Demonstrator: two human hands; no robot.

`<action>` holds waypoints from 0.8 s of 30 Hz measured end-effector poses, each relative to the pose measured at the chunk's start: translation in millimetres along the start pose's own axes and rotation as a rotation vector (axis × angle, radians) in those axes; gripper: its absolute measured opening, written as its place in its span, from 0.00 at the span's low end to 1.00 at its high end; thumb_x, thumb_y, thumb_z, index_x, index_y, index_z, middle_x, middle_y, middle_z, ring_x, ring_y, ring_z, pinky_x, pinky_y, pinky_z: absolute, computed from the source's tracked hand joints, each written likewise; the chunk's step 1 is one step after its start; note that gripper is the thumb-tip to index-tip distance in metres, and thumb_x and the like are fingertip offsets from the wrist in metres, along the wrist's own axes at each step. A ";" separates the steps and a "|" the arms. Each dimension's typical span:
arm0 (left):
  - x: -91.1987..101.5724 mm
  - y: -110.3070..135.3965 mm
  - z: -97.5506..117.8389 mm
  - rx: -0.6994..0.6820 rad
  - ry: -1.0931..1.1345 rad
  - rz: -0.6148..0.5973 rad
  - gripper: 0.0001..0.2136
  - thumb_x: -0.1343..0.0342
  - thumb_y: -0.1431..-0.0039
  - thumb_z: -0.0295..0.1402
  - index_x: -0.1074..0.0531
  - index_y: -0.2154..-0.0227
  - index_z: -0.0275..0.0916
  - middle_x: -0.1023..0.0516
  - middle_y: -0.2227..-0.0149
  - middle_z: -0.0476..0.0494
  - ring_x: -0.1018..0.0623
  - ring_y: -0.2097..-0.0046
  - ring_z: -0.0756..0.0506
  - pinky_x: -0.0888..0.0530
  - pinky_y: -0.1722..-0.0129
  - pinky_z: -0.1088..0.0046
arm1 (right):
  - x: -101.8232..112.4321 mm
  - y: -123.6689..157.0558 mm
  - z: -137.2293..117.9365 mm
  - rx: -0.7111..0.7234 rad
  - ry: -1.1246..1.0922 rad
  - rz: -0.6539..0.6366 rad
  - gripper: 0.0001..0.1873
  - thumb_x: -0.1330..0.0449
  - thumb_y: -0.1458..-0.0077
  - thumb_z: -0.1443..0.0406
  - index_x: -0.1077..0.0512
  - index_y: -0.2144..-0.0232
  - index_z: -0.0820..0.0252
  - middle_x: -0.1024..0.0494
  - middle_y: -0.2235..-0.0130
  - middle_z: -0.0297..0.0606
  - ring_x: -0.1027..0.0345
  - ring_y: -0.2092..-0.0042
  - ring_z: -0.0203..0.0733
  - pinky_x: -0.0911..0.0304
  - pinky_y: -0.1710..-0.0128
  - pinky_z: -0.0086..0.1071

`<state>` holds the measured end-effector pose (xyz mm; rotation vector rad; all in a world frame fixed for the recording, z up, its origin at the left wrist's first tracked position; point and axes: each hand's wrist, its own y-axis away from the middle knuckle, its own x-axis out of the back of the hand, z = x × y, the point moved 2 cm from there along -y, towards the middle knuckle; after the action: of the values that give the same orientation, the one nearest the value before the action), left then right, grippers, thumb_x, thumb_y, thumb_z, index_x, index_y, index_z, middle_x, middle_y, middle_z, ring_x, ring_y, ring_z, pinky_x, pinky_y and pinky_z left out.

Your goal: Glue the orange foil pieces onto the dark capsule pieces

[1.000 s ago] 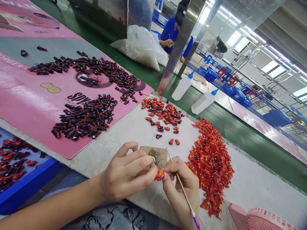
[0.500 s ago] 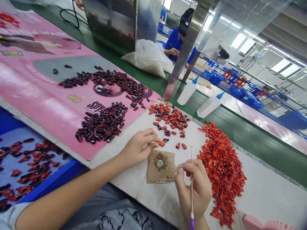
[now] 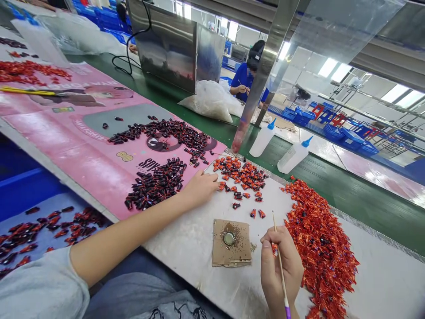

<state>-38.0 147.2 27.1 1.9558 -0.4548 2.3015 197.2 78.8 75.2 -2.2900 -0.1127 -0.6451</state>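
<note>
Cardboard square [image 3: 231, 243] on bench [image 3: 381, 283], seemingly bottle cap [image 3: 229, 239] on it; heap of wrapped pieces [image 3: 320, 250] to right; smaller pile [image 3: 241, 175] behind; printed mat [image 3: 83, 153] to left carrying more pieces [image 3: 156, 184]

My left hand [image 3: 199, 188] reaches across the white surface [image 3: 186, 261], fingers [image 3: 208, 180] beside a cluster of small red-and-black pieces [image 3: 241, 173]; my right hand [image 3: 280, 266] grips a thin stick [image 3: 278, 241] with a purple end, near a cardboard square [image 3: 231, 254] bearing a round metal cap [image 3: 229, 239] and a large red heap [image 3: 320, 248].

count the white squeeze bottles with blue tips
2. The left bottle and the right bottle stand apart on the green bench, past the white board. Others could be hidden.
</note>
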 end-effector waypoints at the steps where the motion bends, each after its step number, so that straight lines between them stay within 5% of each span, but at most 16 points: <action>1: 0.6 -1.1 -0.1 -0.017 -0.003 -0.004 0.13 0.52 0.40 0.22 0.21 0.65 0.35 0.23 0.63 0.35 0.24 0.60 0.37 0.38 0.59 0.59 | -0.1 0.2 0.2 -0.002 -0.002 -0.008 0.09 0.48 0.42 0.74 0.37 0.71 0.57 0.36 0.72 0.32 0.40 0.70 0.37 0.43 0.70 0.31; 14: 12.5 -8.3 -12.9 -0.165 0.111 -0.039 0.14 0.48 0.40 0.28 0.29 0.81 0.36 0.26 0.74 0.47 0.27 0.70 0.47 0.36 0.62 0.67 | -6.8 -3.2 -0.2 -0.086 -0.049 0.048 0.10 0.47 0.39 0.69 0.36 0.74 0.56 0.35 0.73 0.32 0.41 0.71 0.39 0.46 0.69 0.33; 17: 36.7 11.9 -29.9 -0.121 0.141 0.014 0.14 0.52 0.36 0.30 0.25 0.75 0.37 0.24 0.70 0.45 0.26 0.68 0.47 0.33 0.63 0.70 | -5.4 -2.1 6.7 -0.127 -0.070 0.048 0.11 0.48 0.37 0.65 0.33 0.73 0.57 0.33 0.73 0.33 0.39 0.70 0.39 0.44 0.70 0.33; 20: 58.6 41.2 -54.4 -0.027 0.138 0.085 0.17 0.60 0.35 0.25 0.24 0.61 0.37 0.22 0.60 0.39 0.23 0.60 0.43 0.30 0.61 0.69 | -7.6 1.1 18.1 -0.168 -0.163 -0.008 0.17 0.54 0.34 0.61 0.27 0.61 0.58 0.28 0.69 0.36 0.35 0.69 0.40 0.40 0.69 0.34; 24: 52.2 66.9 -67.3 0.003 -0.051 -0.099 0.20 0.56 0.42 0.18 0.22 0.58 0.40 0.21 0.56 0.40 0.21 0.60 0.41 0.30 0.64 0.67 | -14.5 4.6 29.9 -0.259 -0.179 -0.026 0.17 0.52 0.39 0.64 0.29 0.52 0.60 0.24 0.63 0.40 0.31 0.62 0.44 0.36 0.64 0.37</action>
<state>-128.4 95.9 57.6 1.9943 -0.3512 2.1989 198.2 97.5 47.3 -2.5988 -0.1517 -0.4895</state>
